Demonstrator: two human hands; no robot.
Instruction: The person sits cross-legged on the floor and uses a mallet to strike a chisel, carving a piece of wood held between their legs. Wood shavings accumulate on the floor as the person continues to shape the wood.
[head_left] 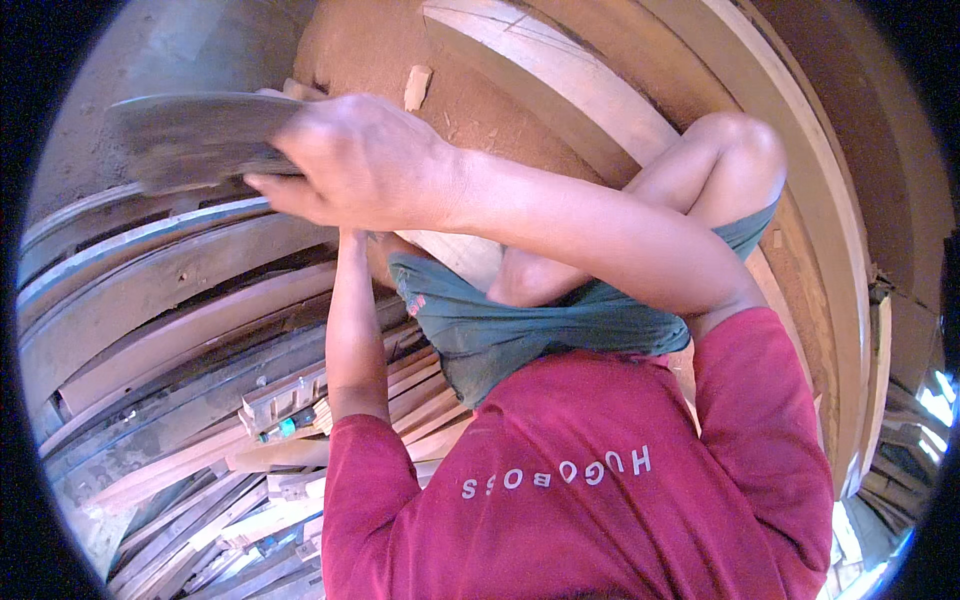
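Note:
My right arm reaches across to the left, and my right hand (365, 165) is closed around the near end of a flat, dark grey-brown piece (195, 135). The piece is blurred by motion; whether it is a blade or a thin board I cannot tell. It sticks out to the left, above the stacked boards. My left forearm (355, 325) goes up behind the right hand, which hides my left hand and its fingers. Below the hands, a pale piece of wood (455, 255) shows beside my bent leg.
Long wooden boards (190, 265) lie stacked on the left, with loose offcuts (240, 520) below them. A small clear bottle (285, 430) lies among the wood. Curved-looking planks (560, 60) run along the far and right sides. A wood chip (418, 88) lies on the brown ground.

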